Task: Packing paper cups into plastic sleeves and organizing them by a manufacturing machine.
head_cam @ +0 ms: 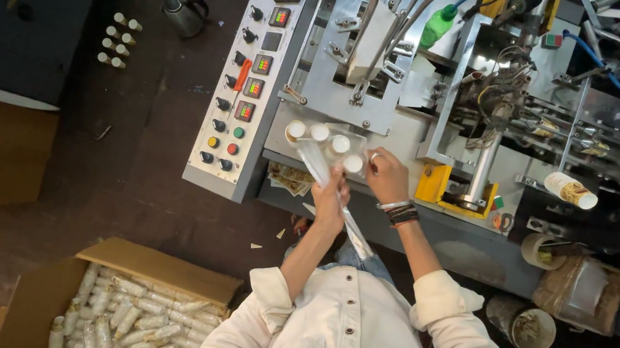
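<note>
My left hand [329, 198] is closed around the lower end of a clear plastic sleeve [327, 170]. The sleeve holds several small white-capped bottles [319, 133] and rests on the ledge of a grey packing machine [355, 83]. My right hand [386, 175], with dark bands on the wrist, pinches the rightmost bottle cap [354, 162] at the open top of the sleeve. Both arms wear white jacket sleeves.
A control panel [246, 84] with knobs and lit displays stands left of my hands. An open cardboard box [151, 269] of wrapped bottle packs sits at lower left. Loose bottles [119, 38] and a metal jug [184, 12] are on the floor. Tape rolls [538, 250] lie at right.
</note>
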